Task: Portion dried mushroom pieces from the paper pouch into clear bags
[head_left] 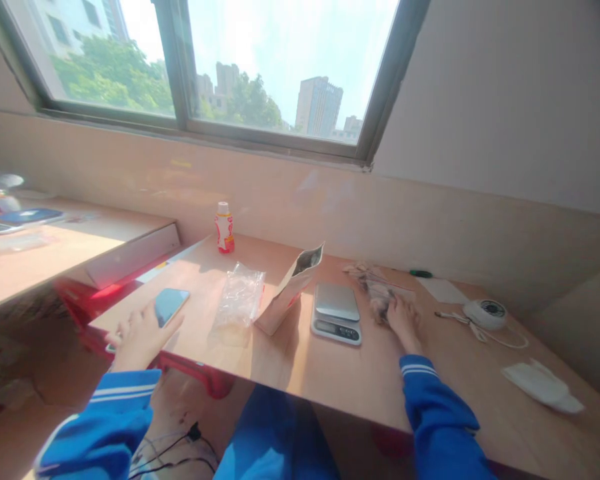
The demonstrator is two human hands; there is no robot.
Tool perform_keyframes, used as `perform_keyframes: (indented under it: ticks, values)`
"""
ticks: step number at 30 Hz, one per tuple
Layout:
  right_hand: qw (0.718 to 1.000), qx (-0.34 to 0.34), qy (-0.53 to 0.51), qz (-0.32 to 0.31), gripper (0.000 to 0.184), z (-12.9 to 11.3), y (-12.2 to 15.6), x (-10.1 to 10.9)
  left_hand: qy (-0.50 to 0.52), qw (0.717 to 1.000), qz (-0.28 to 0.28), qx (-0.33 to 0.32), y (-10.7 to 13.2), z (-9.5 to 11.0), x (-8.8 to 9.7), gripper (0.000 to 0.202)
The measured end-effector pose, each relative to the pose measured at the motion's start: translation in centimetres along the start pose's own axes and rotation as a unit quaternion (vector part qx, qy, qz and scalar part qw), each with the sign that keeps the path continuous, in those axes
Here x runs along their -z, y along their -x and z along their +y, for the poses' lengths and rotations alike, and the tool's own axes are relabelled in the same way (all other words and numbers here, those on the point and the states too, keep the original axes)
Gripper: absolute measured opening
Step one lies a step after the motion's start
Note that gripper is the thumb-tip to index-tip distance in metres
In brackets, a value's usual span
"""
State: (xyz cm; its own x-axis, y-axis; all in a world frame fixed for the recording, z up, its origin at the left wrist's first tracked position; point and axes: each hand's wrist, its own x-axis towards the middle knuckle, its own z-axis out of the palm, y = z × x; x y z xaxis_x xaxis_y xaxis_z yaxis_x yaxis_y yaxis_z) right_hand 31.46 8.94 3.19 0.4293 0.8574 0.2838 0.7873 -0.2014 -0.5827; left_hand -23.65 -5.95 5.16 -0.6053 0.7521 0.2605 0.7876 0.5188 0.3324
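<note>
My left hand is at the table's left edge, fingers spread, over the near end of a smartphone; whether it touches the phone is hard to see. On the right, my right hand has its fingers closed on a crumpled pinkish-brown plastic bag with something dark in it. Just left of that bag lies a white kitchen scale with a bare metal plate. An open-topped kraft paper pouch stands beside the scale, and a clear plastic bag lies flat left of the pouch.
A red-and-white bottle stands at the back. To the right are a white round device with a cable, a green-handled tool, white paper and a crumpled white tissue. A second table and red stool are left.
</note>
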Motion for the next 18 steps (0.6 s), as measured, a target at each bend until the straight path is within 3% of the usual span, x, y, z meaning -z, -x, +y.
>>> perform_keyframes:
  ticks: [6, 11, 15, 18]
  values:
    - [0.992, -0.032, 0.122, -0.009, 0.047, 0.2, 0.8, 1.0, 0.042, 0.997, 0.034, 0.053, -1.5, -1.0, -0.5, 0.079]
    - [0.986, -0.056, 0.157, 0.007, 0.039, 1.6, 1.4, 3.2, 0.105, 0.991, -0.001, 0.083, -2.9, -1.2, -0.9, 0.067]
    - [0.999, -0.032, 0.006, -0.013, 0.019, 3.3, 1.6, 5.4, 0.109, 0.992, 0.021, 0.062, -3.0, -1.0, -1.4, 0.062]
    - [0.989, -0.021, -0.134, -0.051, 0.017, 3.2, 2.5, 6.9, 0.101, 0.994, 0.018, 0.048, -3.3, -1.1, -1.3, 0.060]
